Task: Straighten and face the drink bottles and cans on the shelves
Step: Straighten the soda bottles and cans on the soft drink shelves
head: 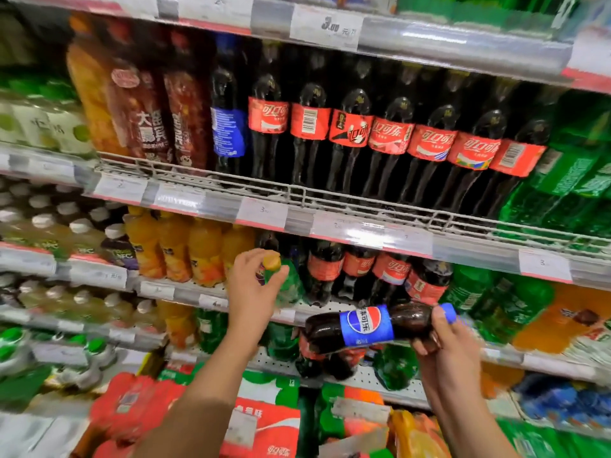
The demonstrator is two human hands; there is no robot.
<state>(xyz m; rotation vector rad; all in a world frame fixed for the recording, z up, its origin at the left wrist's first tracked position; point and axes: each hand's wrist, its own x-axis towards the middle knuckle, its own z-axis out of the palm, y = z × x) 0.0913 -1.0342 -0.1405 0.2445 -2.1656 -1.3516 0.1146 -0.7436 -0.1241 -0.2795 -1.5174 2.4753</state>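
Observation:
My right hand (439,332) grips a Pepsi bottle (367,325) by its neck and blue cap, holding it sideways in front of the shelf with its base pointing left. My left hand (254,285) wraps around the top of a green bottle with a yellow cap (272,262) standing on the middle shelf, between orange drink bottles (185,249) and small Coca-Cola bottles (380,276). A row of tall Coca-Cola bottles (390,137) fills the shelf above; two of them show barcodes instead of logos.
A wire rail (297,190) fronts the upper shelf. Green soda bottles (568,183) stand at the right, brown-labelled bottles (145,114) and one blue-labelled cola at the left. White-capped bottles (59,219) fill the left bay. Shrink-wrapped red packs (264,424) lie below.

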